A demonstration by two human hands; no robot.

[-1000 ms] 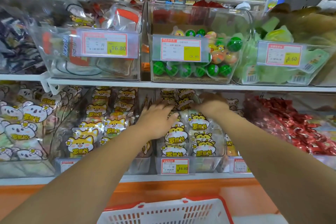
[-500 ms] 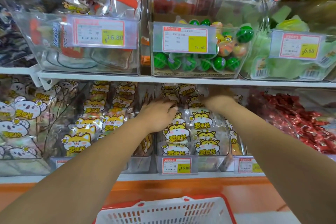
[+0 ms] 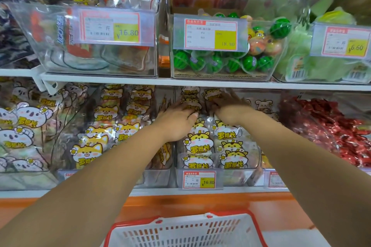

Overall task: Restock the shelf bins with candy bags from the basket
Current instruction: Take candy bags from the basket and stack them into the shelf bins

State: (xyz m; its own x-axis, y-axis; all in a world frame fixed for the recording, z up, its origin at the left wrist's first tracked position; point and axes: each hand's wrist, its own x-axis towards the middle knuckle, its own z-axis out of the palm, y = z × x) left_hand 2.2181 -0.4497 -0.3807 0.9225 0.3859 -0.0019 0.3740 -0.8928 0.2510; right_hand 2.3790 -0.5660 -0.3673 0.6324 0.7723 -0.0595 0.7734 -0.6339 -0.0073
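Both my hands reach into a clear shelf bin (image 3: pixel 200 178) on the lower shelf, filled with candy bags (image 3: pixel 198 146) printed with a yellow cartoon animal. My left hand (image 3: pixel 176 122) lies palm down on the bags at the bin's left side, fingers pointing to the back. My right hand (image 3: pixel 228 106) reaches deeper, fingers spread flat over the rear bags under the upper shelf. Neither hand visibly grips a bag. The white basket (image 3: pixel 186 230) with a red rim sits below at the bottom edge; its inside is hidden.
A neighbouring bin (image 3: pixel 112 130) to the left holds similar fox-print bags. Red wrapped candy (image 3: pixel 337 132) fills the bin to the right. The upper shelf edge (image 3: pixel 200 83) hangs close over my hands, carrying bins of watermelon balls (image 3: pixel 220 60) and other sweets. An orange ledge (image 3: pixel 200 202) runs below.
My view has come closer to the shelf and tilted slightly down. Both hands pushed a little deeper into the bin, the right one furthest.
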